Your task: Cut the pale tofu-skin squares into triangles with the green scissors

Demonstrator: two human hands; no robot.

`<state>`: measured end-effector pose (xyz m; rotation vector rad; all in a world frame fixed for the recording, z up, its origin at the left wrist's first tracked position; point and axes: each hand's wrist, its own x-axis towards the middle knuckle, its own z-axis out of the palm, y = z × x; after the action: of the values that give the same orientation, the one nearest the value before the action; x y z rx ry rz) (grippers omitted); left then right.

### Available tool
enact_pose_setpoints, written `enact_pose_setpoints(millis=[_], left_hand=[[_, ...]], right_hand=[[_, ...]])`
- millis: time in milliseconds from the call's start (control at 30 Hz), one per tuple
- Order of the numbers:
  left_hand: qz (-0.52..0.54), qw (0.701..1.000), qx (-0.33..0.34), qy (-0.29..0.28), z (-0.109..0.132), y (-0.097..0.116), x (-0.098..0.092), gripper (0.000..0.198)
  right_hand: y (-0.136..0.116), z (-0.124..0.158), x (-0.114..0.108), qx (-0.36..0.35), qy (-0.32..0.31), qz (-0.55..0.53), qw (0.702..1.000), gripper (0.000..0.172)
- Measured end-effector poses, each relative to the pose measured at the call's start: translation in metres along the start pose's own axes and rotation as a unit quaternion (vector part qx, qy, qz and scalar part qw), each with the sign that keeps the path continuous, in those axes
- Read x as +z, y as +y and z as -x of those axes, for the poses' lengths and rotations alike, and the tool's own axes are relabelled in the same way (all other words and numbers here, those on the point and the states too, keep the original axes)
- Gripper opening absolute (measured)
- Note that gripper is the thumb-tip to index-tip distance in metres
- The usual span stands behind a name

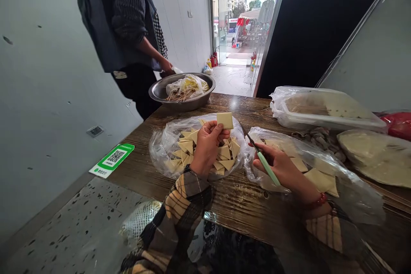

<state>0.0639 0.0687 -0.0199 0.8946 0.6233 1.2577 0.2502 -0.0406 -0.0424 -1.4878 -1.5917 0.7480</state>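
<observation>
My left hand pinches a small stack of pale yellow squares, perhaps tofu sheets, upright between thumb and fingers. Below it, a clear plastic bag lies spread out with many cut pale triangles on it. In my right hand is a knife with a light green handle, its dark narrow blade pointing up and left, apart from the squares. Larger uncut pale sheets lie in a second clear bag beneath and beside my right forearm.
A metal basin with skewers and bagged food stands at the table's far edge. A person stands behind it, one hand near its rim. At right are a bagged plastic tray and another bag. A green payment card lies at left.
</observation>
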Motion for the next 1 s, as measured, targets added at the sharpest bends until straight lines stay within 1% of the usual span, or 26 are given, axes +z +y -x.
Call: enact_pose_setpoints(millis=[167, 233, 433, 533, 667, 800, 1000], left_hand=[[-0.001, 1.0, -0.002, -0.006, 0.001, -0.001, 0.0, 0.037], [-0.003, 1.0, -0.006, -0.015, 0.002, -0.001, 0.0, 0.036], [-0.024, 0.999, -0.007, -0.027, 0.005, -0.002, 0.004, 0.033], [-0.04, 0.999, -0.008, -0.031, 0.008, -0.001, 0.007, 0.033], [-0.05, 0.998, -0.011, -0.034, 0.009, -0.001, 0.009, 0.034], [-0.042, 0.998, -0.014, -0.033, 0.008, -0.003, 0.009, 0.034], [-0.04, 0.998, -0.015, -0.044, 0.009, -0.004, 0.009, 0.033]], right_hand=[[-0.006, 0.0, 0.0, 0.031, -0.044, 0.029, 0.998, 0.065], [-0.006, 0.0, 0.0, 0.037, -0.057, 0.023, 0.997, 0.066], [-0.011, 0.002, 0.0, 0.038, -0.102, -0.053, 0.993, 0.064], [-0.016, 0.003, 0.001, 0.048, -0.118, -0.088, 0.988, 0.067], [-0.016, 0.003, 0.002, 0.058, -0.123, -0.123, 0.983, 0.07], [-0.012, 0.003, 0.002, 0.053, -0.127, -0.113, 0.984, 0.068], [-0.017, 0.003, 0.004, 0.065, -0.13, -0.126, 0.981, 0.072]])
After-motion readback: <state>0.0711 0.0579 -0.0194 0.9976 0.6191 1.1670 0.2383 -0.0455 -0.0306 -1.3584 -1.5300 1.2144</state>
